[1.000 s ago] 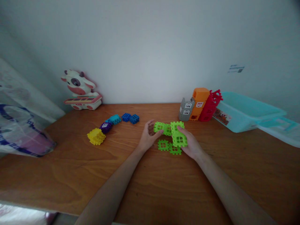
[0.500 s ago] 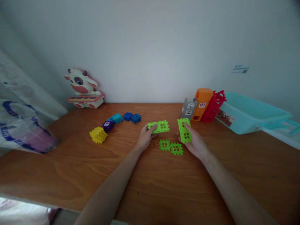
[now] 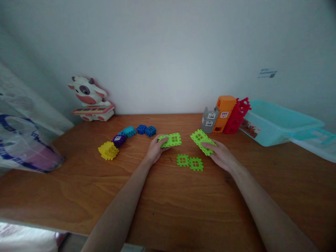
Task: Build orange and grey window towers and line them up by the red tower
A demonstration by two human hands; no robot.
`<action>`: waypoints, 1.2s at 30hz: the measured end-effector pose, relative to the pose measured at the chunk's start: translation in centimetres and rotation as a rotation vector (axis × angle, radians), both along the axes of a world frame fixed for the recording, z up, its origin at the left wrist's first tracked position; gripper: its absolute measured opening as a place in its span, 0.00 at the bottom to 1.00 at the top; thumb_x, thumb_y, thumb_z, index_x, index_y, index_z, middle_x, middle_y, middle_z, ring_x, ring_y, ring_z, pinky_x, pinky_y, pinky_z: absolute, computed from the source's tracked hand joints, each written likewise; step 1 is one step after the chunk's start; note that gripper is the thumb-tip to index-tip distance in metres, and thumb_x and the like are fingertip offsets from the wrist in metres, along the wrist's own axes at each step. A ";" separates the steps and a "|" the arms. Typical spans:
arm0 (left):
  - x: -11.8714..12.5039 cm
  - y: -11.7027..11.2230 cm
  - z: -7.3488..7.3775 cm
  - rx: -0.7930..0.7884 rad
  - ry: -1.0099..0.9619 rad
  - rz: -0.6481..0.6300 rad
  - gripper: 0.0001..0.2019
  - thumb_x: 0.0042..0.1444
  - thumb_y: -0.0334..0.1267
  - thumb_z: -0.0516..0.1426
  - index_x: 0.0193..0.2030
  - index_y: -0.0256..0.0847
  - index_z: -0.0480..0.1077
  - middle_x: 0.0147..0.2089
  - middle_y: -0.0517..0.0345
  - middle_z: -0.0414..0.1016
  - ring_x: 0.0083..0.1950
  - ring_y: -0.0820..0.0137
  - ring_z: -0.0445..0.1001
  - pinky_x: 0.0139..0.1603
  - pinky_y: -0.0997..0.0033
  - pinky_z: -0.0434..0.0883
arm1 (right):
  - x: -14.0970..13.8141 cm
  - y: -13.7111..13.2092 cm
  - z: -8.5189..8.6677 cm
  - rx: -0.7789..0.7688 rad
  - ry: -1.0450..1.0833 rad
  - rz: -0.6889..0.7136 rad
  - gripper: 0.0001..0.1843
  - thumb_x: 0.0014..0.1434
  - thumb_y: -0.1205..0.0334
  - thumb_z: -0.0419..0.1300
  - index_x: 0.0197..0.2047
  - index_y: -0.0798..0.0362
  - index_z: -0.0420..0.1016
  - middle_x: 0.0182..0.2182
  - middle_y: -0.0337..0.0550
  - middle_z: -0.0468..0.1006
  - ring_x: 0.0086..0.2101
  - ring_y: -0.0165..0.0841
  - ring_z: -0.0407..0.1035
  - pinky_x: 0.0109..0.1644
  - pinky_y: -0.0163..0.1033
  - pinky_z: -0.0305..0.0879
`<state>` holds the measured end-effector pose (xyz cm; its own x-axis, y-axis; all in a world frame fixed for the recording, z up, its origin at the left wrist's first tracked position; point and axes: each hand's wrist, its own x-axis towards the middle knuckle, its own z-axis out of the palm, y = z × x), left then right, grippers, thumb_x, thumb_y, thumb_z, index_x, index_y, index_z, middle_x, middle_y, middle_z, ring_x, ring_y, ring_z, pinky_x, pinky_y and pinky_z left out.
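Observation:
My left hand [image 3: 154,151] grips a flat pair of joined green window tiles [image 3: 171,140], held just above the wooden table [image 3: 168,203]. My right hand [image 3: 223,155] pinches a second green tile pair [image 3: 202,141], tilted, to the right of the first. Between and below both hands a third pair of green tiles [image 3: 190,162] lies flat on the table, touched by neither hand.
Left of my hands sit yellow [image 3: 107,151], purple [image 3: 118,140], teal [image 3: 128,132] and blue [image 3: 146,130] tile cubes. A cow toy [image 3: 90,100] stands at the back left, a plastic bag [image 3: 23,147] at the far left. Grey, orange and red tile houses [image 3: 224,115] lean against a teal bin [image 3: 278,122].
The green assembly I held in both hands has come apart into two pieces. My hands have moved away from each other, each carrying one piece, and the right piece is now tilted flatter.

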<state>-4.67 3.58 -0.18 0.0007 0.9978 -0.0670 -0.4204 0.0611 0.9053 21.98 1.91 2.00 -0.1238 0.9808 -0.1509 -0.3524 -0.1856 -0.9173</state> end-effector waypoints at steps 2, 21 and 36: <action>0.0 0.1 0.0 -0.011 -0.004 -0.004 0.19 0.44 0.43 0.70 0.40 0.38 0.73 0.42 0.55 0.77 0.43 0.68 0.77 0.43 0.68 0.78 | 0.0 0.1 -0.1 0.024 0.028 -0.095 0.15 0.40 0.60 0.77 0.34 0.49 0.82 0.39 0.40 0.84 0.39 0.35 0.75 0.39 0.36 0.73; 0.8 -0.6 -0.6 0.087 0.256 -0.065 0.23 0.44 0.49 0.70 0.41 0.39 0.71 0.37 0.60 0.75 0.36 0.72 0.75 0.39 0.71 0.74 | -1.5 -0.1 -1.8 0.099 -0.077 -0.208 0.18 0.48 0.44 0.72 0.34 0.46 0.74 0.32 0.35 0.80 0.36 0.33 0.74 0.36 0.35 0.69; 1.1 -0.9 -0.3 0.217 0.503 -0.005 0.19 0.50 0.54 0.66 0.39 0.40 0.76 0.35 0.59 0.76 0.35 0.70 0.73 0.38 0.74 0.69 | -2.2 -0.8 -1.6 0.277 -0.327 -0.265 0.21 0.51 0.38 0.68 0.36 0.46 0.74 0.28 0.34 0.74 0.29 0.33 0.66 0.34 0.37 0.62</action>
<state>-3.52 2.73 -0.47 0.0261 0.9888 0.1469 0.0672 -0.1483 0.9867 19.77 1.11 0.44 0.1457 0.9807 0.1303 -0.0402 0.1375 -0.9897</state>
